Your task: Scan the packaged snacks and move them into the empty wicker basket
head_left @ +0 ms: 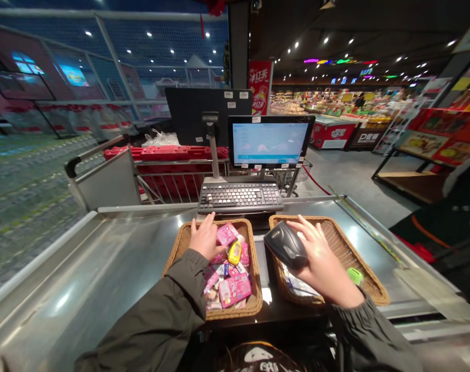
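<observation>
My left hand (205, 238) is over the far left side of a wicker basket (257, 289), fingers apart, palm down. Whether its fingertips touch anything in there is hidden. Beside it in the basket lie pink packets (235, 289), a pink box (227, 234) and a yellow item (235, 253). My right hand (322, 261) holds a black barcode scanner (285, 245), its head pointing to the left, with some fingers stretched out above it. Beneath that hand a second wicker basket (370, 276) holds a bright green item (354, 276) and white-and-blue packets (299, 283), partly covered.
A black keyboard (240, 196) stands behind the baskets, below a lit monitor (268, 142) and a dark second screen (207, 113). The metal counter (134, 248) has raised edges. Beyond it are a metal cart rail (172, 181) and shop shelves (440, 134) at right.
</observation>
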The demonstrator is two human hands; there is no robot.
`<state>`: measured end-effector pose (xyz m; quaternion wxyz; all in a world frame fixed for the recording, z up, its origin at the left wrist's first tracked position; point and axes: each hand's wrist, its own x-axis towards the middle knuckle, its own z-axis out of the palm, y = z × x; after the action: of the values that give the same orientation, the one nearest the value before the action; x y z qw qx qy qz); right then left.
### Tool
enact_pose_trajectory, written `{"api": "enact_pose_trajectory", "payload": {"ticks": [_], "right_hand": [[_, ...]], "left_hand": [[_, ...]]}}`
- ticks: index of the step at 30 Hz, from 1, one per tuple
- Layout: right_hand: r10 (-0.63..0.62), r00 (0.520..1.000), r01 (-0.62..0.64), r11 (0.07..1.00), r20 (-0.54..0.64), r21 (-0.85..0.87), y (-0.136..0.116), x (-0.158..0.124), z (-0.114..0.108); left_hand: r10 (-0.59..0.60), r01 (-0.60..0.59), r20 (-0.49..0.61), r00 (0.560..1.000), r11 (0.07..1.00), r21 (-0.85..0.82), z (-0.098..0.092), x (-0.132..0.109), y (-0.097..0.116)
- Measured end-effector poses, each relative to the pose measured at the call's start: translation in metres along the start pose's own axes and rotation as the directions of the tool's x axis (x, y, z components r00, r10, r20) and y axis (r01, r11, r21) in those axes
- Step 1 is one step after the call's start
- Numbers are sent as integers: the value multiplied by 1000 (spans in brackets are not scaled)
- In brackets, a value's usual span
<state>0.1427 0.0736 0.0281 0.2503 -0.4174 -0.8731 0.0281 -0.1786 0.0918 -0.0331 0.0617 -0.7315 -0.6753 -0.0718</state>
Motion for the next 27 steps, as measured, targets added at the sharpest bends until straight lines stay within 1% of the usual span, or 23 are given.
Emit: {"api": "enact_pose_trajectory", "payload": {"ticks": [2,4,6,9,12,14,18,20,22,24,27], "right_hand": [[-6,1000,6,1000,-1,5,1,3,1],[3,1000,-3,1000,-13,1,5,4,-1],[29,999,-30,999,-42,-14,11,4,-6],[92,989,-99,994,-117,-50,26,-1,-18],[154,970,-173,980,-186,-94,42,-10,-31],[179,959,-208,971,-218,-119,52,-17,-38],[209,946,-250,957,-247,-149,68,-34,-49],[226,941,-270,950,-253,-157,75,-42,-52],[245,934,-292,943,-261,-161,83,-49,-55],[262,929,-308,938,-261,-157,92,-55,-57],[284,927,-324,936,-245,-140,107,-59,-58]], "left_hand": [[-13,13,91,996,1000,-8,6,-7,2],[2,2,139,990,999,-33,6,-11,6],[45,-39,96,994,997,-61,-1,-12,12],[139,-141,-34,990,986,-88,-17,-5,26],[229,-241,-109,967,964,-114,-27,8,49],[287,-302,-124,950,944,-133,-26,18,71],[403,-413,-95,910,897,-159,-14,40,120],[444,-448,-58,894,880,-160,-7,52,143],[462,-458,-4,887,878,-142,2,65,164],[458,-451,58,887,886,-109,15,77,183],[451,-448,166,877,892,-55,41,93,209]]}}
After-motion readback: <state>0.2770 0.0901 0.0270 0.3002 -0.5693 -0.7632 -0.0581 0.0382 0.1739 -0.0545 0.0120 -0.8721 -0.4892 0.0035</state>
